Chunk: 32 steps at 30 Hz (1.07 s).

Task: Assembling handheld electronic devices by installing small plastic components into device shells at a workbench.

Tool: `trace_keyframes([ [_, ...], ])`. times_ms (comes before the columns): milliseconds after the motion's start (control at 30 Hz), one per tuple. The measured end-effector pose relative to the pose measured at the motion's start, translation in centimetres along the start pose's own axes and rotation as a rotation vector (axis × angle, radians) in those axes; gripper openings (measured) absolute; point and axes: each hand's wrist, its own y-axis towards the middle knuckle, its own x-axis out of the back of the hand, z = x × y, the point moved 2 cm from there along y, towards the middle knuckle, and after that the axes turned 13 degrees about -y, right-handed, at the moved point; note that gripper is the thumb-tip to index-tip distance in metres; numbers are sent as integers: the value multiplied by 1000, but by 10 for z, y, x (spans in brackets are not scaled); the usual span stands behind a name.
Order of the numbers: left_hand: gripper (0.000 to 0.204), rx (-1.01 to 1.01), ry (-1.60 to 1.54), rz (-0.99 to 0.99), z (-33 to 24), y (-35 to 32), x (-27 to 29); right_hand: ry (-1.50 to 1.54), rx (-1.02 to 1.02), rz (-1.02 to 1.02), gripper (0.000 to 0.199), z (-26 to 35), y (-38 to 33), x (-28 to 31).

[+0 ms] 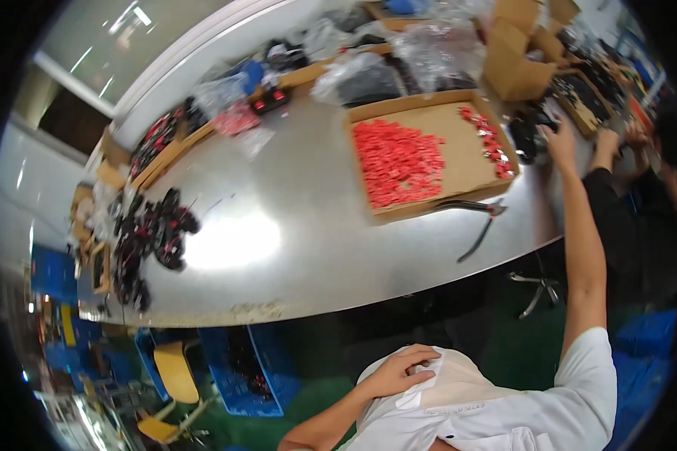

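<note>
My left hand rests low against my white shirt, fingers a little bent and apart, holding nothing. Stretched far out to the right, my right hand is at some black parts beside the cardboard tray. Its thumb and fingers look apart; blur hides whether the fingertips touch a part. The shallow cardboard tray holds a pile of small red pieces on its left and a loose row of red pieces with shiny bits on its right. Cutting pliers with dark handles lie open against its front edge.
The metal table carries bundled black cabled parts at left. Plastic bags and a cardboard box line the back. A co-worker's hands are close on the right. A blue crate and yellow chair stand below.
</note>
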Motion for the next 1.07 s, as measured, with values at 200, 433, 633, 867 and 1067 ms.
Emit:
trace_keyframes([
  [200, 40, -200, 35, 142, -8, -31, 21, 313, -81, -193, 54, 63, -54, 80],
  [433, 72, -636, -501, -500, -110, -38, 106, 611, 362, 133, 55, 288, -273, 170],
  [633, 38, -596, -756, -436, -145, -60, 157, 1091, 408, 326, 73, 406, -391, 184],
  [867, 20, -1090, -1222, -576, -192, -82, 282, 1755, 30, 1328, 73, 487, -512, 165],
  [1067, 26, -1228, -1180, -511, -215, -102, 346, 2046, -596, 1860, 63, 488, -528, 162],
])
